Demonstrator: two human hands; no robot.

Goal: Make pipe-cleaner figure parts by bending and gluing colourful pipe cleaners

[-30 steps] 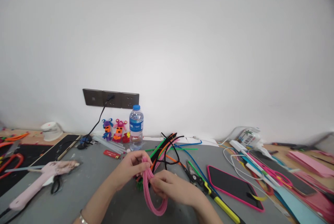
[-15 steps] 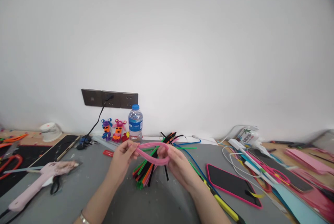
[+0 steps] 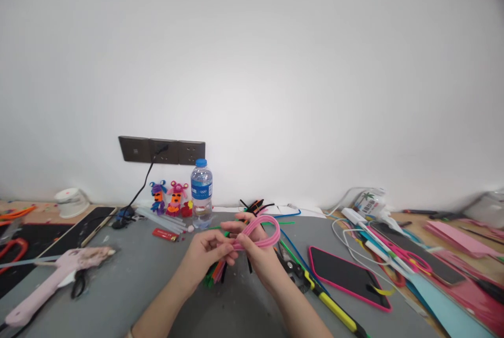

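Note:
A bundle of pink pipe cleaners (image 3: 271,221), bent round into a teardrop loop, is held up above the grey mat. My left hand (image 3: 210,251) pinches it at the narrow left end. My right hand (image 3: 255,243) grips the same bundle, its thumb across the near strands and fingers behind; the round of the loop sticks out to the right. Behind and below my hands lies a pile of pipe cleaners (image 3: 216,275) in green, orange and black, partly hidden by them. Yellow-handled pliers (image 3: 334,310) lie beside my right forearm.
A water bottle (image 3: 202,196) stands at the back beside two small pipe-cleaner figures (image 3: 175,199). On the left lies a pink glue gun (image 3: 51,283); glue sticks (image 3: 163,218) lie near the wall. A phone (image 3: 348,277), pink scissors (image 3: 409,259) and a white cable (image 3: 340,238) are on the right.
My hands have come closer together and the pink loop has turned, its rounded part now pointing right past my right hand. The view has shifted slightly.

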